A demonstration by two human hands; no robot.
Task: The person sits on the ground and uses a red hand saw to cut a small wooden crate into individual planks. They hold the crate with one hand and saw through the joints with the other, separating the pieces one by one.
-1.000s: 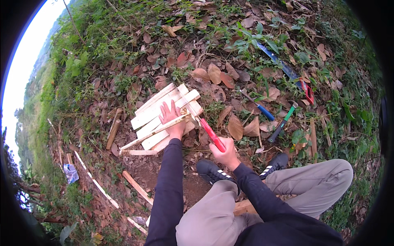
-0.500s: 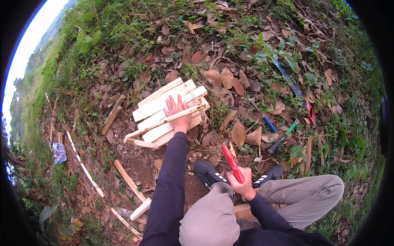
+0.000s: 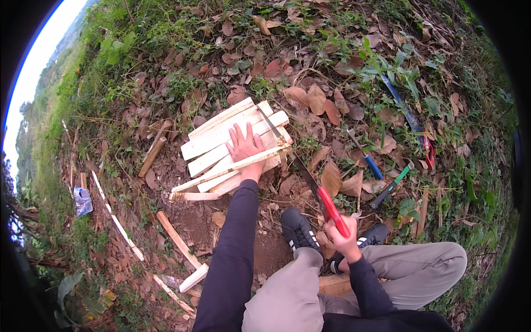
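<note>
My left hand (image 3: 246,148) lies with its fingers spread on a slatted panel of pale wooden boards (image 3: 200,148), pressing it on the ground. A narrow wooden strip (image 3: 217,172) crosses the panel over the base of that hand. In my right hand (image 3: 344,239) is the red handle of a handsaw (image 3: 302,169), fingers wrapped around it. The saw's blade rests at the right end of the strip, and its tip reaches over the boards. How deep the blade sits in the wood cannot be made out.
Right of the panel lie a blue-handled tool (image 3: 371,165), a hammer with a green and black handle (image 3: 391,185) and a long blue blade with a red handle (image 3: 409,115). Wood offcuts (image 3: 178,239) and a plastic bag (image 3: 82,202) lie left. My shoes (image 3: 298,228) are close below the saw.
My right hand has moved down and right, drawing the saw back, so more blade shows below the strip. My left hand stays on the boards. The view has shifted slightly.
</note>
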